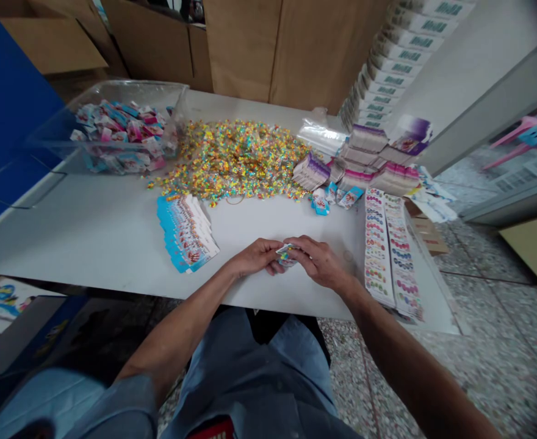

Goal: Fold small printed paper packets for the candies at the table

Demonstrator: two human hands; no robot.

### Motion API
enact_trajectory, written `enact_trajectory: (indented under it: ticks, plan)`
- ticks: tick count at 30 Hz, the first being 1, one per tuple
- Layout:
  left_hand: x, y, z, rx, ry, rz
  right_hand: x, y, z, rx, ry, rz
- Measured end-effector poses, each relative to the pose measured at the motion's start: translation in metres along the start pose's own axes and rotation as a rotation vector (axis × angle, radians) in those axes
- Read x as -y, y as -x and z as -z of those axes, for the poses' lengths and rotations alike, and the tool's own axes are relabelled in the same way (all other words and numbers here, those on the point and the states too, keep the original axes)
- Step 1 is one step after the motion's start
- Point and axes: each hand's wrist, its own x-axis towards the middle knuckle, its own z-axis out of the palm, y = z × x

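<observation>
Near the table's front edge, my left hand [260,256] and my right hand [317,261] meet around a small printed box [287,253]. Both hands have their fingers closed on it, and something yellow shows at its top. To the left lies a fanned stack of flat blue-and-white printed cartons [187,231]. Behind my hands spreads a wide pile of small yellow and multicoloured wrapped pieces [245,155]. Several small blue printed boxes [321,201] lie beyond my right hand. Long sheets of printed stickers [378,250] rest to its right.
A clear plastic bin [126,146] with filled small packets stands at the back left. Bundles of purple and pink cartons [364,149] are stacked at the back right, before a tall column of white boxes [396,67]. Cardboard boxes [245,49] line the table's far side.
</observation>
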Motion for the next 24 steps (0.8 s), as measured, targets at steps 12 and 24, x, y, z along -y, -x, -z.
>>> enact_trajectory:
  ticks: [12,24]
  plan:
    - [-0.002,0.001,-0.002,-0.009,0.032,0.020,-0.006,0.012,0.008,-0.035,0.074,-0.012]
    - [-0.003,0.004,-0.002,0.011,0.048,0.020,-0.002,0.019,0.011,0.069,0.115,0.026]
